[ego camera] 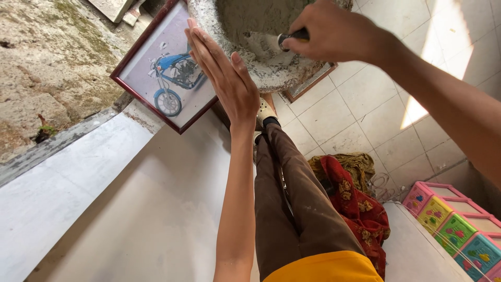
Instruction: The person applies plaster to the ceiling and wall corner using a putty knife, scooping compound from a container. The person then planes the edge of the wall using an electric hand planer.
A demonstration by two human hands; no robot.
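The pan of grey mortar sits right under my right grip, which is closed around a dark tool handle. The handle pokes out of my fist toward my left hand, and its working end dips into the wet mix just beyond my knuckles; I cannot see the blade itself, so I cannot tell its shape. The handle's long axis runs roughly level, from my fist inward over the pan's middle.

My left grip is open and flat, fingers straight and pressed together, palm turned toward the pan. It stands edge-on just beside the pan's rim, on the side away from my right fist; whether the palm touches the rim I cannot tell. It holds nothing. So the mortar lies between my two hands, the right one over it, the left one at its flank, and the right is the nearer to the mix.

Behind my left grip leans a framed picture of a blue motorbike, its red-brown frame tilted. Below both grips are my brown trouser legs, a red patterned cloth beside them, and tiled floor further out. Coloured plastic drawers stand well apart, far below my right forearm.
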